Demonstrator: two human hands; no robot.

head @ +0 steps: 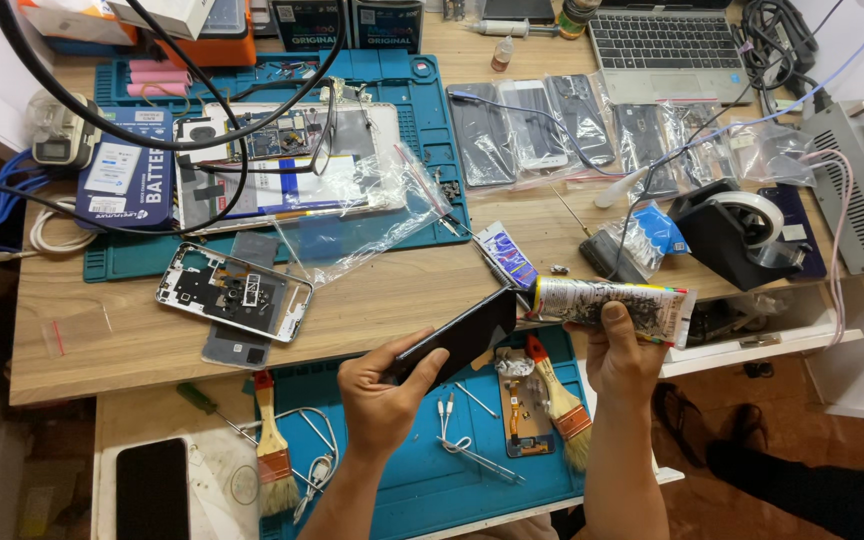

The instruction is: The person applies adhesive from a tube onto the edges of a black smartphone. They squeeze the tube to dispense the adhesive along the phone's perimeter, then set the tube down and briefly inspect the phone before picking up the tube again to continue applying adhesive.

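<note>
Fig. — Glue applied to a phone panel, head view. The dark phone panel [460, 335] sat at frame centre, above the near blue mat [422, 480], gripped by the left hand [384, 398]: fingers curled shut round its lower-left end, thumb on the edge. Long axis ran approx. 8 to 2 o'clock, far end raised toward 2. The glue tube [607, 300] lay at 3 o'clock of the panel, long axis near 9–3, nozzle pointing toward 9 and meeting the panel's upper-right corner; whether it touched cannot be told. The right hand [620, 355] was closed round the tube's middle, thumb on top.

Progress (judged): gluing looked begun at one corner only; no bead visible along the edges, so most of the run seemed left.

Surroundings, outward: two brushes w/ orange ferrules, one at 5 o'clock [557, 400] and one at 8 [270, 445]; a small circuit part [524, 415] betw. the hands; a bare phone frame [234, 292] at 9–10; an opened device [287, 160] on the far mat at 11; bagged phones [562, 125] at 12–1; a tape dispenser [742, 232] at 2; a laptop [667, 40] at 1.
</note>
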